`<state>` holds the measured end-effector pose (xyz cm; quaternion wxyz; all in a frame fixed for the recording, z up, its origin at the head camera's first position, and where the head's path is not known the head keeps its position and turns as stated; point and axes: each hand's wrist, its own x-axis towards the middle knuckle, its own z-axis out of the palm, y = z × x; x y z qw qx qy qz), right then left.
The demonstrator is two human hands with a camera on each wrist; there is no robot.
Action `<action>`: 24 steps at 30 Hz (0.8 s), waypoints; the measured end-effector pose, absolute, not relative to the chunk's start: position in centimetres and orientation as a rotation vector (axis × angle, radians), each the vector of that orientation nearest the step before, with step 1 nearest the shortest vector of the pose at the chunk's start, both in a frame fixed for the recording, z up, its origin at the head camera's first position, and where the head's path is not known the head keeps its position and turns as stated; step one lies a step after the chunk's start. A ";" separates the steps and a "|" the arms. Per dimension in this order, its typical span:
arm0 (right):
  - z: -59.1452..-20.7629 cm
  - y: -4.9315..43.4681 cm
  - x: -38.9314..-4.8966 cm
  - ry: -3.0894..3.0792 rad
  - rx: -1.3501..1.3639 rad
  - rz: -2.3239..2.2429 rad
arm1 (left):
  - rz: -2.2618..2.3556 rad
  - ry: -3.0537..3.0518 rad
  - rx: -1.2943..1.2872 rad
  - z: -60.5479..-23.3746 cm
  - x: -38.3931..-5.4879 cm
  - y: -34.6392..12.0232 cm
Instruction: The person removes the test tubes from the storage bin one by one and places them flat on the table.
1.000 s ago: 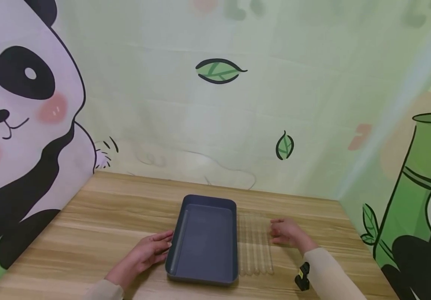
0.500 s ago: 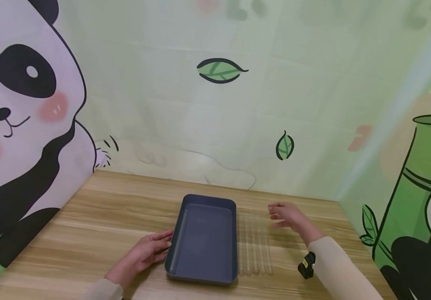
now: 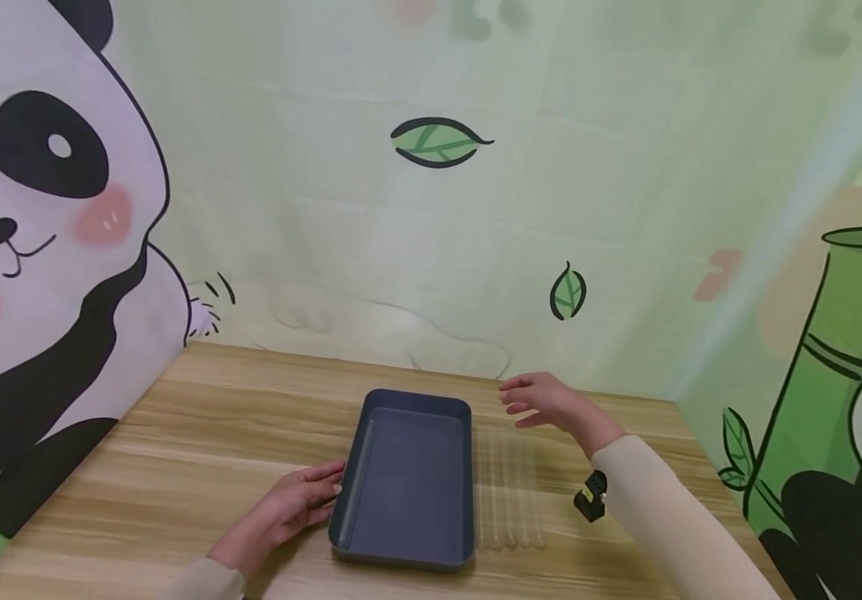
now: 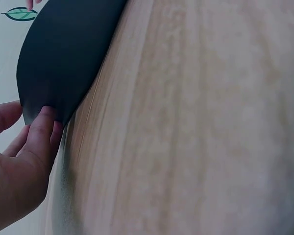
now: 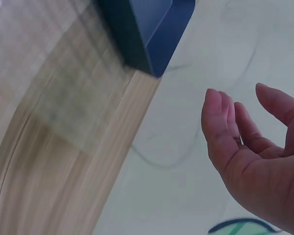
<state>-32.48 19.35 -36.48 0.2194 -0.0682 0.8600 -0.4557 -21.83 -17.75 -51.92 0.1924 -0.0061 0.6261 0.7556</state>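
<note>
A dark blue rectangular tray (image 3: 408,483) lies on the wooden table. Along its inner left side is one clear test tube (image 3: 356,483). Several more clear test tubes (image 3: 509,500) lie side by side against the tray's right side, rounded ends toward me. My left hand (image 3: 292,504) touches the tray's outer left wall with extended fingers, also seen close up in the left wrist view on the dark wall (image 4: 68,54). Raised beyond the tubes' far ends, my right hand (image 3: 547,404) holds nothing; its fingers are loosely bent and the thumb stands apart in the right wrist view.
The wooden table (image 3: 251,408) ends at the back against a pale green cloth backdrop (image 3: 311,167) printed with a panda, leaves and bamboo. A small black device (image 3: 591,497) is strapped at my right wrist.
My right hand has lifted from beside the tubes' right edge and moved away from me and leftward, toward the tray's far right corner. The left hand, tray and tubes stay put.
</note>
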 end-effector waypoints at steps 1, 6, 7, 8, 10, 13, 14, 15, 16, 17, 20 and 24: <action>-36.5 18.9 -32.5 2.362 -0.193 -1.273 | 2.120 1.757 -0.016 -52.0 -21.8 -17.8; -36.9 16.8 -33.0 2.303 -0.212 -1.288 | 2.118 1.756 -0.022 -52.0 -21.8 -17.9; -36.9 16.4 -33.1 2.299 -0.218 -1.281 | 2.118 1.755 -0.024 -52.0 -21.8 -17.9; -36.8 16.0 -33.3 2.298 -0.225 -1.275 | 2.118 1.755 -0.024 -52.0 -21.8 -17.9; -36.8 15.3 -33.5 2.298 -0.233 -1.269 | 2.120 1.756 -0.024 -52.0 -21.9 -17.9; -36.8 14.4 -33.8 2.297 -0.244 -1.262 | 2.121 1.761 -0.027 -52.0 -21.9 -17.8; -36.8 14.2 -33.9 2.297 -0.246 -1.261 | 2.119 1.763 -0.025 -51.9 -21.9 -17.8; -36.8 13.9 -33.9 2.295 -0.242 -1.262 | 2.119 1.763 -0.027 -52.0 -21.9 -17.8; -36.8 13.7 -33.9 2.292 -0.243 -1.264 | 2.116 1.764 -0.023 -51.9 -21.9 -17.8; -36.9 13.5 -34.0 2.283 -0.236 -1.271 | 2.117 1.764 -0.024 -52.0 -21.9 -17.7; -37.1 12.8 -34.1 2.264 -0.230 -1.288 | 2.116 1.760 -0.023 -51.9 -21.9 -17.7; -37.8 11.8 -34.2 2.203 -0.212 -1.329 | 2.116 1.756 -0.021 -51.9 -21.8 -17.8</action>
